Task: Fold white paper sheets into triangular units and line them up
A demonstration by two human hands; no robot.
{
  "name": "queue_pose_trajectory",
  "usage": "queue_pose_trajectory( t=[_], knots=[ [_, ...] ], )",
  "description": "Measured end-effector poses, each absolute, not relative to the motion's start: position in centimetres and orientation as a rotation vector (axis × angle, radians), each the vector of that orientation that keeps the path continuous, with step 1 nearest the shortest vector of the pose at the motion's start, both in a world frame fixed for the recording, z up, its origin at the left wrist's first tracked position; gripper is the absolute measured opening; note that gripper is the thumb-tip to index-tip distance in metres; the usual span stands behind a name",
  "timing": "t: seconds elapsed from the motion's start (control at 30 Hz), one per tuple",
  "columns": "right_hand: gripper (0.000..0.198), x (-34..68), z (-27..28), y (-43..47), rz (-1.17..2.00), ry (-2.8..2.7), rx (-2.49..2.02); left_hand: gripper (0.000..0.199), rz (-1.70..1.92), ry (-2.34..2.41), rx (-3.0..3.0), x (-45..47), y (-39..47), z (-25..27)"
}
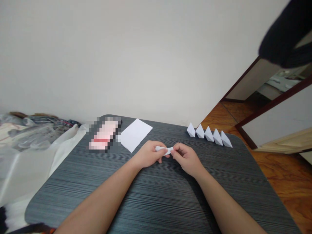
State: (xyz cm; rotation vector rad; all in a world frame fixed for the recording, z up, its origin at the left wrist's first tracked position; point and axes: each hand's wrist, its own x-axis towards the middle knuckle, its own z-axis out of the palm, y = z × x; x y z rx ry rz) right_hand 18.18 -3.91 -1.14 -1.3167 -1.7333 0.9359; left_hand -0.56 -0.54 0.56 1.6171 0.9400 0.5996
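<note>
A small piece of folded white paper sits between the two hands, above the middle of the dark, wood-grained surface. The grip of the left hand is closed on it, the thumb lying across the paper from the near side and fingers curled behind. The right hand pinches the paper's right end between thumb and fingertips. The left thumb covers part of the paper's middle, so its folds seem narrow and flat but are hard to read there.

Just beyond the left hand lies a flat white sheet, and left of that a pixelated pink object near the far left corner. Five folded paper shapes stand in a slanting row near the far right edge, well apart from the right hand. A pale wall rises behind the surface; clear plastic wrapping is heaped to its left.
</note>
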Motion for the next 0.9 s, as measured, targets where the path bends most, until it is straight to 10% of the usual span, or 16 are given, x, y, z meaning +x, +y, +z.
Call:
queue_pose_trajectory(
  t=[0.9],
  knots=[
    [0.024,19.2,-1.6,-3.7,0.741,-1.909,-1.047,0.027,0.588,0.844,1.453,-0.7,-0.2,0.0]
  ],
)
